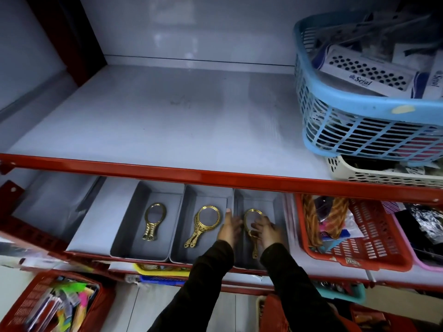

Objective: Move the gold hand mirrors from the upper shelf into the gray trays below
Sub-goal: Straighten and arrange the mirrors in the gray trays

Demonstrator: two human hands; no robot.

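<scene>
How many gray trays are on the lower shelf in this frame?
3, side by side: left gray tray, middle gray tray, and right gray tray, where both hands are. The red shelf edge hides their back ends; more may be hidden.

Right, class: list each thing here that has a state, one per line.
Upper shelf: no mirrors on it.
Left tray: holds mirrors.
Middle tray: holds mirrors.
Right tray: holds a mirror.
Left hand: open beside it.
Right hand: touching it.
</scene>
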